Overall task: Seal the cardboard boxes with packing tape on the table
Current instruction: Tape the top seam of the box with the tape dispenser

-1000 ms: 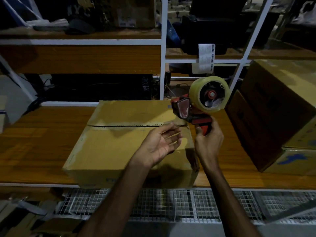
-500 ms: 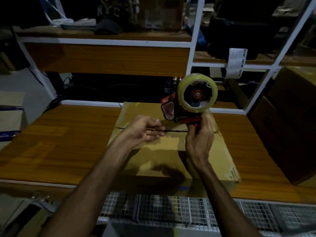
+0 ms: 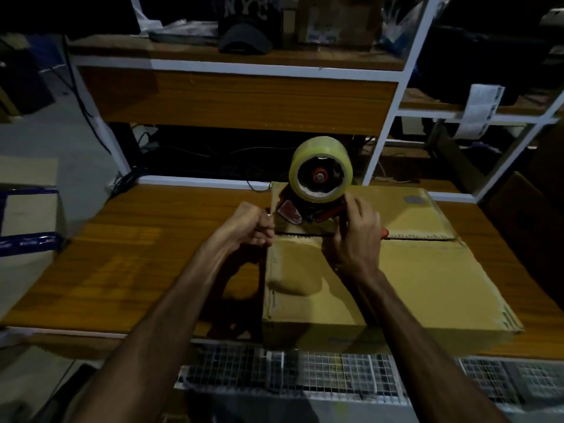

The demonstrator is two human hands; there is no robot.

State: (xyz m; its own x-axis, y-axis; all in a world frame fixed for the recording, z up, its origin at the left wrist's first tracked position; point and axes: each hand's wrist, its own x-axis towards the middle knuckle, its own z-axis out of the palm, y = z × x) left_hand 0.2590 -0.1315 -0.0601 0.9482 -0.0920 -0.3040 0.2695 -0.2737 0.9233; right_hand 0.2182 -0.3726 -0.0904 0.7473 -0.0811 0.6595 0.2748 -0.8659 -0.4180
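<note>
A brown cardboard box (image 3: 421, 279) lies on the wooden table (image 3: 128, 254), its two top flaps meeting along a dark seam. A red tape dispenser (image 3: 317, 193) with a yellowish clear roll stands over the seam at the box's left end. My right hand (image 3: 355, 236) grips the dispenser's handle. My left hand (image 3: 251, 227) is closed at the box's left edge, its fingers pinched right by the dispenser's mouth, apparently on the tape end; the tape itself is too faint to make out.
A white-framed shelf (image 3: 238, 68) rises behind the table, holding a dark cap (image 3: 244, 29) and a small carton (image 3: 332, 19). A dark large box (image 3: 537, 227) stands at the right. A blue-taped box (image 3: 27, 215) is at the left. Wire mesh (image 3: 305, 374) lies below the table's front edge.
The view swung left, so the box now sits right of centre. My left hand, open a second ago, closed and moved to the box's left edge. The dispenser came down onto the seam.
</note>
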